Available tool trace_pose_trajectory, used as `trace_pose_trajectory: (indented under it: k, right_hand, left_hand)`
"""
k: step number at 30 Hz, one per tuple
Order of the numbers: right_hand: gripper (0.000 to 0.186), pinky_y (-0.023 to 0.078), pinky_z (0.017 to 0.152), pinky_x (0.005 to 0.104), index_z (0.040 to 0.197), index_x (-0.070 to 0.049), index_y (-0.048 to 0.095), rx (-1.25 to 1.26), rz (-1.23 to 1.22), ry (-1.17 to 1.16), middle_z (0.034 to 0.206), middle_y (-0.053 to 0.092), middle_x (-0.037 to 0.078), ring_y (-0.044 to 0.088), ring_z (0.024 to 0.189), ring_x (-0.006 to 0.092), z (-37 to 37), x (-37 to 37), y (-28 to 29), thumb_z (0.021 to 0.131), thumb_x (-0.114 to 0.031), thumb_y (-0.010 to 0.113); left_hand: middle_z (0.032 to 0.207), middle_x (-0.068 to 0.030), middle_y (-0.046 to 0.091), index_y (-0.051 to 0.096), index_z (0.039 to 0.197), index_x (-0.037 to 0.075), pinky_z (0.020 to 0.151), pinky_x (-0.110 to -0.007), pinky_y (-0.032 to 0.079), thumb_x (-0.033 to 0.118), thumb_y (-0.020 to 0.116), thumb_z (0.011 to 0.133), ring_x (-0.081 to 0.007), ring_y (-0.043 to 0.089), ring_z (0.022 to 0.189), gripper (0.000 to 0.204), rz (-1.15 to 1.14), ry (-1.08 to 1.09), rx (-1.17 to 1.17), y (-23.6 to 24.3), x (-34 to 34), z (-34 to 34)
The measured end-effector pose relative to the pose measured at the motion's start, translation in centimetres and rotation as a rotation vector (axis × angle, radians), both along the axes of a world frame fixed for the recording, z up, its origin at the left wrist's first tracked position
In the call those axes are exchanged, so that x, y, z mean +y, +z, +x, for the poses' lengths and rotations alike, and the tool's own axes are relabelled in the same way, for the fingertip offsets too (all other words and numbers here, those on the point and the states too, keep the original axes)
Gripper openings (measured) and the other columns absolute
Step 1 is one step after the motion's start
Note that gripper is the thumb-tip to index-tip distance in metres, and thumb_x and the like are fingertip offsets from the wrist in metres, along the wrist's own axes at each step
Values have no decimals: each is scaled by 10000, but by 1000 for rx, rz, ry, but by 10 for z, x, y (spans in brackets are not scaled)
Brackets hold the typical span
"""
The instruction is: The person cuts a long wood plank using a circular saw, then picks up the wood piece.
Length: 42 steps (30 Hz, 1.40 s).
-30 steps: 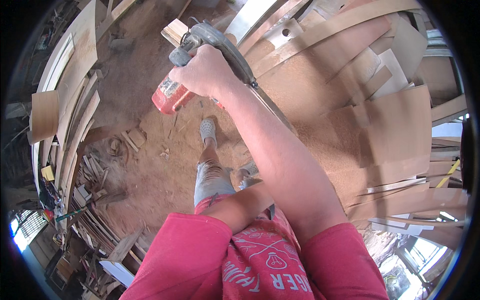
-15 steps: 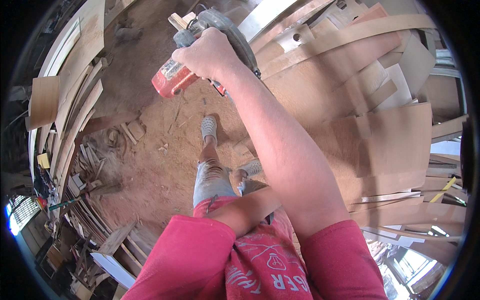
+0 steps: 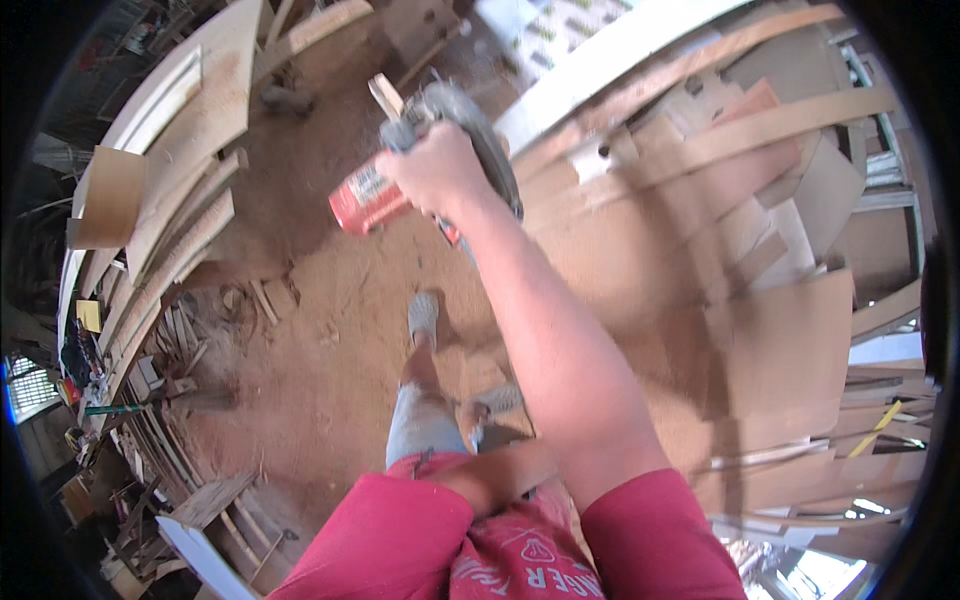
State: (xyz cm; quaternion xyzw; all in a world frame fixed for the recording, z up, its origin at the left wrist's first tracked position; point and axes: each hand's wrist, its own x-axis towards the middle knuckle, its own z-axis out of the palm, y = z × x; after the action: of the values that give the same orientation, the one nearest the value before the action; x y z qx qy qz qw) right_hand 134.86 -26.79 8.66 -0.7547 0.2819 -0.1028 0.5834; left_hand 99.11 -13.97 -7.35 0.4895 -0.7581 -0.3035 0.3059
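Held out ahead of me at the end of my stretched right arm is a circular saw (image 3: 470,120) with a red motor housing and a dark, dusty guard. My right hand (image 3: 445,168) is wrapped round its handle. A short pale strip of wood (image 3: 385,97) shows at the saw's far side; I cannot tell whether it is fixed to the saw. My left forearm (image 3: 500,477) lies across my waist and passes behind the right arm, which hides the left hand.
Sawdust covers the brown floor (image 3: 330,390) round my feet. Curved boards (image 3: 190,240) are stacked along the left. On the right lie overlapping sheets of board (image 3: 780,360) and long strips (image 3: 790,125). Small wood scraps (image 3: 262,300) lie at the left.
The view has tilted up and shows more of the far floor and a bright patterned surface. In the picture the saw sits slightly lower and further right, still in my right hand.
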Motion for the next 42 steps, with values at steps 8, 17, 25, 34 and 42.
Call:
trace_pose_trajectory:
  k: [8,17,25,34,42]
  right_hand:
    - [212,621,675,429,912,88,719,25,218,71,877,763,181,777,833,318,3,12,43,857,-116,706]
    - [243,502,517,363,701,-23,651,-28,44,24,611,650,73,630,516,172,38,-2,3,811,-223,735]
    - [250,488,464,351,657,-40,621,5,150,41,575,628,63,609,460,161,62,-12,-7,826,-196,720]
    - [304,500,455,351,600,-43,586,-5,51,64,563,635,80,621,458,171,69,-9,-7,828,-202,711]
    - [293,504,521,395,636,-12,612,8,-46,63,567,640,109,649,507,220,67,-9,-13,809,-224,716]
  left_hand:
    - [1307,-168,633,586,1394,-15,1124,-448,438,207,540,919,-318,583,1252,527,19,-100,-36,2,-17,51]
    - [1299,-171,638,593,1388,-13,1121,-452,443,200,548,916,-323,589,1246,520,49,-155,-90,7,-44,106]
    - [1292,-174,642,599,1383,-11,1118,-456,448,195,556,913,-328,594,1240,514,49,-168,-85,8,-44,115]
    - [1285,-177,647,606,1377,-8,1115,-461,454,188,565,910,-333,600,1234,508,35,-181,-67,16,-38,114]
    - [1278,-180,652,612,1371,-6,1112,-465,459,182,573,907,-338,605,1228,503,26,-211,-55,18,-33,111]
